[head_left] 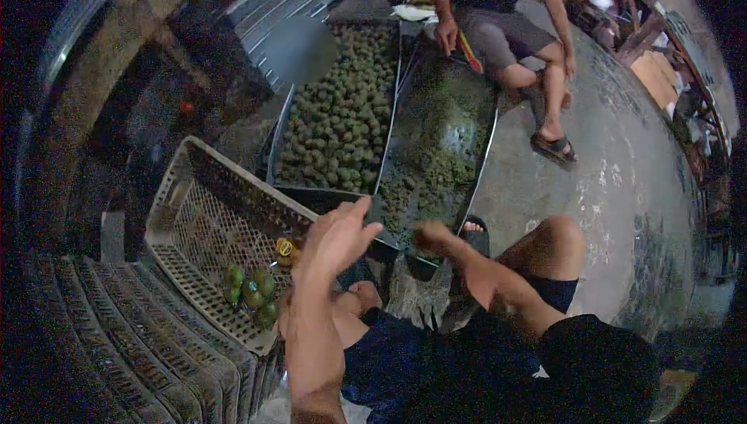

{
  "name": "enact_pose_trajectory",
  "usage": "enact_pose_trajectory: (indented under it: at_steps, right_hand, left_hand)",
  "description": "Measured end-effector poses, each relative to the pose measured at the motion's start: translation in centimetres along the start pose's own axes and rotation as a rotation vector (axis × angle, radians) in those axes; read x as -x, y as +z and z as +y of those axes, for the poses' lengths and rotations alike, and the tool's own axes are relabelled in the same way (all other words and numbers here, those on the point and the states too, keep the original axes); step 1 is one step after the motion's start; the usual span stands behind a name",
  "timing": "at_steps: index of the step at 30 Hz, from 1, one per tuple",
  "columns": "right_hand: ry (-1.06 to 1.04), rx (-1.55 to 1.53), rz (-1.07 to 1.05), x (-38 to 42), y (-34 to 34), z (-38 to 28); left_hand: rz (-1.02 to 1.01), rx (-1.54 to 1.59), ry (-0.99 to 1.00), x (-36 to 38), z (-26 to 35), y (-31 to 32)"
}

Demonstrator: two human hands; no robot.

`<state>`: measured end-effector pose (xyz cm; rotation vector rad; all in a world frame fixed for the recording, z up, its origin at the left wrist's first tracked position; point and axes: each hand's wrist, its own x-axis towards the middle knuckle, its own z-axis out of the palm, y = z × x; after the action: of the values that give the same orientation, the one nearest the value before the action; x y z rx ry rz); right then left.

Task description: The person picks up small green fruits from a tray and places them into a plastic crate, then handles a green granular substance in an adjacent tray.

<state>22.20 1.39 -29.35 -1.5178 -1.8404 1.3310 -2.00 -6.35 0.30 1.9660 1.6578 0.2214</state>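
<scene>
My left hand (340,236) is raised over the near end of the troughs, fingers stretched out and thumb apart, with nothing visible in it. Beyond it is a metal trough (334,120) full of round, brownish-green fruits. My right hand (434,239) is over the near end of a second trough (436,132), which holds small green pieces. Motion smears its fingers, so any held thing cannot be made out. To the left, a plastic crate (167,194) tilts toward me. Several green fruits (253,290) lie in it, beside a small yellow-orange object (286,248).
Stacked crates (117,338) fill the lower left. Across the second trough sits another person (498,27), one hand near a red and yellow strip (470,52). Concrete floor (607,190) stretches to the right, with cardboard (655,80) near the far edge.
</scene>
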Motion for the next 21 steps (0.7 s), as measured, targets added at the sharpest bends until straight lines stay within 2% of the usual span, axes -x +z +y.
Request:
enact_pose_trajectory:
  at_steps: [1,3,6,7,8,10,11,12,13,15,17,19,21]
  right_hand:
    - [-0.043,0.003,-0.01,-0.4,1.9,2.7]
    - [0.209,-0.414,0.007,-2.0,2.8,2.1]
    - [0.617,-1.057,0.074,-4.3,3.3,0.2]
    - [0.359,-1.095,-0.052,-4.9,-1.2,-4.8]
    - [0.268,-1.435,-0.071,-8.1,-3.3,-5.7]
    - [0.333,-1.136,0.175,-12.5,-5.9,-7.1]
    - [0.224,-0.696,0.082,-15.5,-6.1,-2.1]
    - [0.11,-0.088,0.037,-18.6,-6.3,3.0]
    - [0.003,0.356,0.065,-21.6,-6.5,7.8]
    - [0.133,0.486,0.061,-17.9,-4.6,3.6]
    - [-0.219,1.187,0.029,-17.0,-1.3,9.2]
    - [-0.039,0.795,0.302,-13.4,3.1,7.3]
    - [-0.008,0.771,0.004,-9.4,4.8,6.2]
  left_hand:
    - [-0.05,-0.031,0.007,0.1,0.6,0.0]
    - [-0.074,-0.033,0.006,0.5,1.4,0.1]
    - [-0.088,-0.11,0.153,0.9,1.7,0.9]
    - [-0.099,-0.109,0.146,0.9,2.0,1.0]
    - [-0.118,-0.108,0.159,0.7,2.3,0.9]
    - [-0.195,-0.125,0.134,-0.4,2.7,1.8]
    - [-0.203,-0.129,0.114,-0.9,2.7,2.4]
    - [-0.188,-0.145,0.107,-1.2,2.4,3.1]
    - [-0.176,-0.162,0.102,-1.4,2.0,3.6]
    - [-0.209,-0.173,0.087,-1.7,1.3,3.9]
    - [-0.3,-0.197,0.081,-1.9,1.3,4.4]
    - [-0.291,-0.212,0.12,-2.2,1.2,5.6]
    - [-0.364,-0.295,0.161,-2.4,1.3,6.9]
